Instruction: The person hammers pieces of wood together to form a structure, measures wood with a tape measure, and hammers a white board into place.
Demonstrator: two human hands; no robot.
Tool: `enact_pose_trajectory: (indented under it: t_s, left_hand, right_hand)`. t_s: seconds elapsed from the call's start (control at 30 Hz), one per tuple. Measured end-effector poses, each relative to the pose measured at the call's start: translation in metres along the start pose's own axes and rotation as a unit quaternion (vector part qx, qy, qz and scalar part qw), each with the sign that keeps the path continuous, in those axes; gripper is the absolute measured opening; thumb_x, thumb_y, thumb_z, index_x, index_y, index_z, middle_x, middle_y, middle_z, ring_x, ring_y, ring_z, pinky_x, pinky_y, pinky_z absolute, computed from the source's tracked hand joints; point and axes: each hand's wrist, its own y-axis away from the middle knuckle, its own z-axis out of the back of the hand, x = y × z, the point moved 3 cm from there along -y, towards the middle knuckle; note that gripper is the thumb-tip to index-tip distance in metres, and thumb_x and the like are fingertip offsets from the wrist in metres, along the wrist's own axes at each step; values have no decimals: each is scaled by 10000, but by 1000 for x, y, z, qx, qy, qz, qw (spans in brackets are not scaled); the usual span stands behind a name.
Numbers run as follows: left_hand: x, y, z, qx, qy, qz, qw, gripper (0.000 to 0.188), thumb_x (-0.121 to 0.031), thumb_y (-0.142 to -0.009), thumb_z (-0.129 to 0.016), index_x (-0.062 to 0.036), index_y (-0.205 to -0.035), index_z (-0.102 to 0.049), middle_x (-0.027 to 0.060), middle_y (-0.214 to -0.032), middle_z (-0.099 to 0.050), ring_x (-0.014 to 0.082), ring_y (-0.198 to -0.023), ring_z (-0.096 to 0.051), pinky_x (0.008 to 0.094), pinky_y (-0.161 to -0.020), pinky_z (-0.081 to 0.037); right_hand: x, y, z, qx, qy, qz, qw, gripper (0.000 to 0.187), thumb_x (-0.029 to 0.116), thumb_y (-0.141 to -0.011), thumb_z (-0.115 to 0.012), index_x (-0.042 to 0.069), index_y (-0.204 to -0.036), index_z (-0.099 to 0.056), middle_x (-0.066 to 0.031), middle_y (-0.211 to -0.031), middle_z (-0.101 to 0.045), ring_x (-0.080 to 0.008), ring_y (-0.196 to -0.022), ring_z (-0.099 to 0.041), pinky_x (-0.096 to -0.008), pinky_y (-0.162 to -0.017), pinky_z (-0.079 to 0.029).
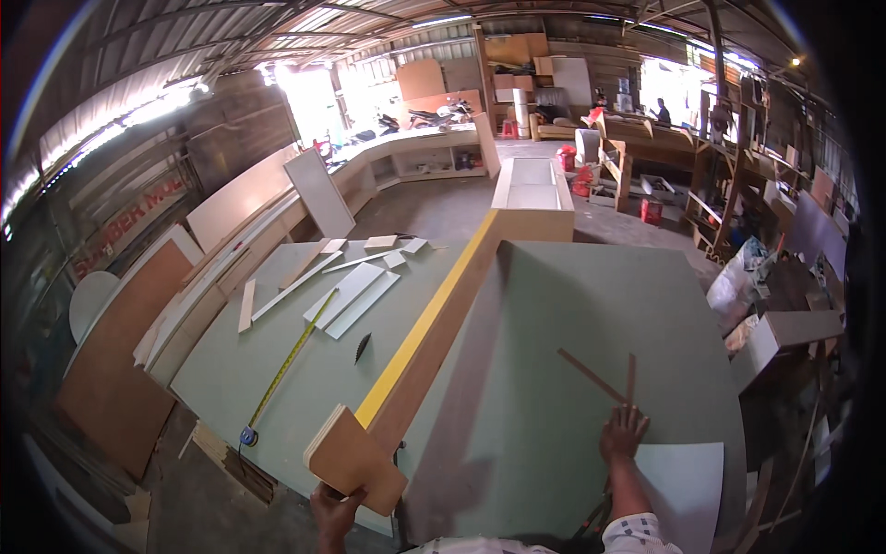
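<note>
A long narrow wooden piece with a yellow upper edge (429, 316) slants across the green tabletop (544, 295). At its near end is a shaped plywood piece (347, 451) with rounded corners. My left hand (335, 510) holds this piece by its lower edge, thumb on the face; the other fingers are mostly hidden. To the right, my right hand (625, 434) lies on the tabletop with fingers stretched out. Its fingertips touch the near ends of two thin brown strips, a slanted strip (591, 372) and a shorter strip (631, 377), which form a V.
A pulled-out tape measure (293, 355), pale board offcuts (349, 297) and a small dark curved piece (363, 348) lie left of the long piece. A white sheet (688, 489) is beside my right forearm. A box-like cabinet (533, 198) stands at the far end.
</note>
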Motion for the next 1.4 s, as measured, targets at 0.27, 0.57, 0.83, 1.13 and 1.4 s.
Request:
enact_pose_trajectory:
  t_s: [0.27,0.57,0.83,1.13,1.4]
  left_hand:
    - [-22,-3,-38,27,-30,2,999,352,-14,-703,-828,89,-1004,-677,122,-931,-728,175,-852,-706,306,-758,-580]
    - [-23,14,-61,24,-219,-110,969,402,-233,-668,-872,37,-909,-696,132,-776,-737,188,-696,-730,323,-645,-571]
    - [-37,64,-82,74,-222,-246,941,355,-310,-713,-820,-52,-921,-691,98,-754,-670,281,-607,-680,384,-563,-550]
    - [-28,125,-71,312,-288,-526,737,286,-285,-756,-724,-59,-863,-584,72,-871,-588,253,-786,-633,399,-644,-492]
    - [7,164,-34,475,-183,-311,803,340,-242,-796,-770,-11,-1021,-664,173,-982,-623,377,-891,-647,463,-790,-526]
  right_hand:
    - [-89,-41,-7,-1,40,-109,993,535,376,-1024,-374,199,-1528,-400,-12,-1616,-332,-265,-1513,-232,-586,-1223,-84]
    - [-70,-1,27,-128,-92,-155,975,534,287,-944,-602,49,-1408,-489,-194,-1471,-465,-366,-1380,-422,-531,-1150,-318]
    - [161,208,142,132,-686,77,712,701,206,-844,-790,27,-1431,-451,-132,-1273,-603,-246,-1155,-600,-379,-958,-498]
    - [233,329,177,12,-783,-130,608,215,210,-916,-716,13,-995,-684,-41,-965,-680,-122,-877,-633,-302,-828,-503]
    - [172,474,72,-75,-888,-324,318,447,259,-930,-670,86,-1325,-550,-65,-1212,-642,-235,-1082,-650,-411,-910,-546]
